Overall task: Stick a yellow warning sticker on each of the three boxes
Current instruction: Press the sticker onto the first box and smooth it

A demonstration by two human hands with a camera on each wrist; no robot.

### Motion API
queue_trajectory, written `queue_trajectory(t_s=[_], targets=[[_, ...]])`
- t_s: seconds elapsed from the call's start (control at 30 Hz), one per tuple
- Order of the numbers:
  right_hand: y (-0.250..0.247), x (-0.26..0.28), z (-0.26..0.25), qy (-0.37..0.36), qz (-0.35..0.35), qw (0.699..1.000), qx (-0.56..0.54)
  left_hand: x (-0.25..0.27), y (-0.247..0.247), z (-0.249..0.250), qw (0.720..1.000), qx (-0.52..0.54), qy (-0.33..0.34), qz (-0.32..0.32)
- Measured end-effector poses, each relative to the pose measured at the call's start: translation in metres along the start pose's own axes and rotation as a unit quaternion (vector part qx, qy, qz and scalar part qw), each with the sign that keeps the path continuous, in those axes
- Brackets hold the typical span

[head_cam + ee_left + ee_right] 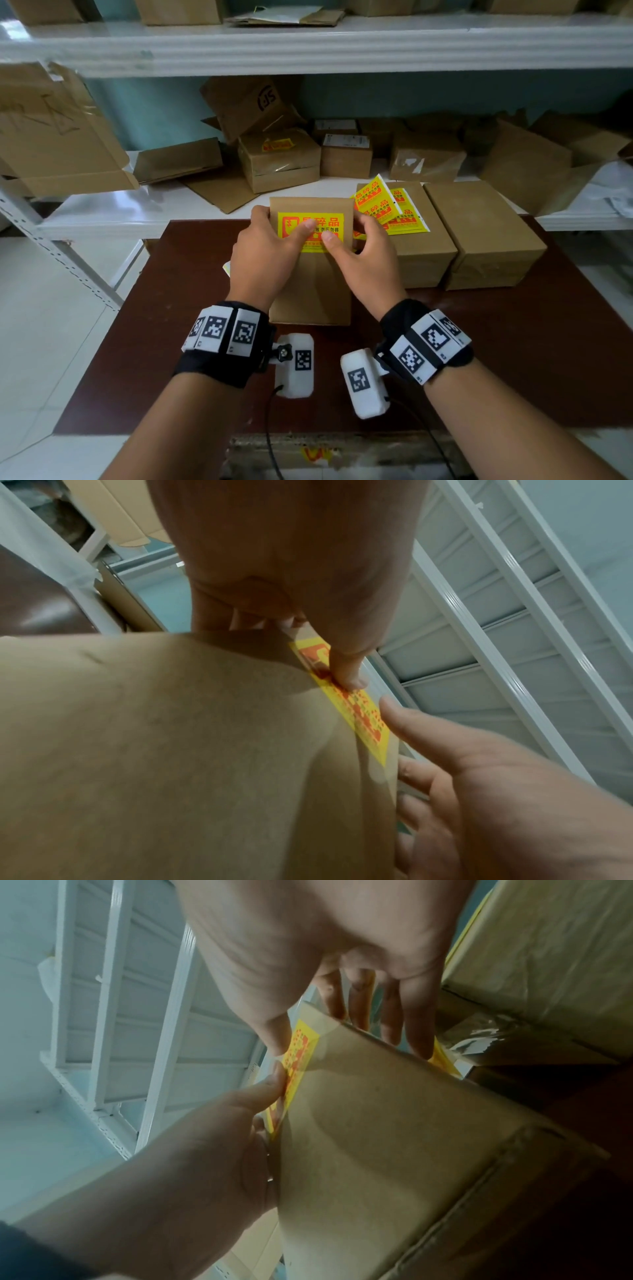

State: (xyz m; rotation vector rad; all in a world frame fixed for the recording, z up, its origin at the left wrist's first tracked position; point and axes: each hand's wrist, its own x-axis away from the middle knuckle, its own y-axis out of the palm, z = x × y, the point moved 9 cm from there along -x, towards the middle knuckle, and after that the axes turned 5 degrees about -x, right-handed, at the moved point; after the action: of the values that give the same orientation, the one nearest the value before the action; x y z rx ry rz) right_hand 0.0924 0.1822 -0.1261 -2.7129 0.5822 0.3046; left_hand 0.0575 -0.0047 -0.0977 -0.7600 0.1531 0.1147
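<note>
A brown cardboard box (pixel 310 291) stands on the dark brown table (pixel 171 342), and both my hands hold it. A yellow warning sticker (pixel 325 219) with red print lies on its top face. My left hand (pixel 274 233) grips the box's left edge, its thumb pressing the sticker (pixel 356 710). My right hand (pixel 356 236) grips the right edge, thumb also on the sticker (pixel 298 1056). Two more brown boxes sit to the right, a middle one (pixel 418 253) and a far one (pixel 479 226). Loose yellow sticker sheets (pixel 394 212) lie on the middle box.
A white shelf (pixel 154 212) runs behind the table, crowded with cardboard boxes; one of them (pixel 279 161) carries a yellow sticker. A scrap of yellow-edged paper (pixel 226 267) lies left of my left hand. A cardboard strip sits at the table's near edge.
</note>
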Motion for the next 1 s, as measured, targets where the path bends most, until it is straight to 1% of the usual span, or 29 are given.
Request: queue_trajectory(t_s=[0.17, 0.27, 0.4, 0.5, 0.6, 0.67, 0.73, 0.8, 0.87, 1.0], targets=[[-0.007, -0.001, 0.002, 0.031, 0.021, 0.999, 0.004, -0.001, 0.004, 0.004, 1.0, 0.008, 0.024, -0.006], [-0.013, -0.003, 0.002, 0.034, 0.034, 0.999, 0.025, -0.001, 0.007, 0.006, 0.999, 0.02, 0.032, -0.016], [-0.015, -0.004, -0.005, 0.03, 0.025, 0.997, 0.068, 0.0, 0.01, 0.007, 0.997, 0.06, 0.033, -0.023], [-0.021, -0.005, -0.006, 0.042, 0.037, 0.996, 0.067, 0.003, 0.01, 0.01, 0.996, 0.083, 0.032, -0.025], [-0.024, -0.007, -0.005, 0.044, 0.045, 0.996, 0.056, 0.004, 0.009, 0.013, 0.997, 0.077, 0.024, -0.019], [-0.023, -0.007, -0.005, 0.033, 0.043, 0.997, 0.047, 0.006, 0.008, 0.017, 0.998, 0.048, 0.027, -0.016], [-0.02, -0.007, -0.004, 0.023, 0.041, 0.998, 0.041, 0.008, 0.006, 0.019, 0.999, 0.013, 0.032, 0.004], [-0.019, -0.007, -0.003, 0.022, 0.036, 0.998, 0.046, 0.007, 0.004, 0.018, 0.999, 0.004, 0.035, 0.024], [-0.018, -0.009, -0.001, 0.029, 0.027, 0.998, 0.056, 0.003, 0.004, 0.015, 0.999, 0.024, 0.038, 0.023], [-0.015, -0.01, -0.001, 0.033, 0.012, 0.997, 0.067, -0.003, 0.006, 0.006, 0.997, 0.071, 0.019, 0.002]])
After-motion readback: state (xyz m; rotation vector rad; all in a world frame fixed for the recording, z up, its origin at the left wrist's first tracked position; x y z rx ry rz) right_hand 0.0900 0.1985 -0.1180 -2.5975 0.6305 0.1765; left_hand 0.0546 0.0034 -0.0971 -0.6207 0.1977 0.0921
